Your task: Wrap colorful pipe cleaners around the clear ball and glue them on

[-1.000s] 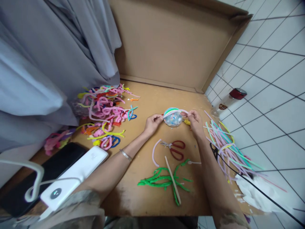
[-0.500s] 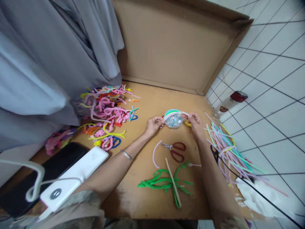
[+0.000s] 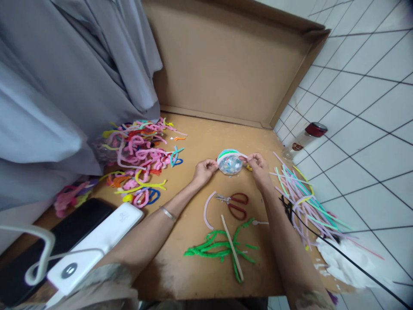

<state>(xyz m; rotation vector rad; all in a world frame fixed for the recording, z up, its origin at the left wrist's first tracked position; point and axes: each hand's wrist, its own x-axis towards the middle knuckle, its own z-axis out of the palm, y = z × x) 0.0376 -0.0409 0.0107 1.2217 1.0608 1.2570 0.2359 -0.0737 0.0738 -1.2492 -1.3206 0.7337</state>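
A round clear object [image 3: 230, 165] with bluish and speckled contents stands on the brown table, with teal and green strips curved over its far side. Across it arches a pale pink pipe cleaner [image 3: 237, 154]. My left hand [image 3: 205, 171] pinches that strip's left end at the object's side. At the right, my right hand [image 3: 258, 165] pinches the other end. Something yellow [image 3: 249, 168] lies partly hidden behind my right fingers. Nearer me are red-handled scissors [image 3: 237, 204] and a curved pale pink piece [image 3: 206, 211].
Green pipe cleaners [image 3: 213, 247] lie under a wooden stick [image 3: 232, 247]. Colourful pipe cleaners [image 3: 138, 148] heap at left, pastel ones [image 3: 303, 202] at right. A power bank [image 3: 97, 241], black phone-like slab [image 3: 87, 219], clear jar [image 3: 301, 142] and cardboard wall [image 3: 222, 64] surround the area.
The whole view has shifted slightly. My right hand has come a little closer to the round object, and the pink strip still spans between both hands.
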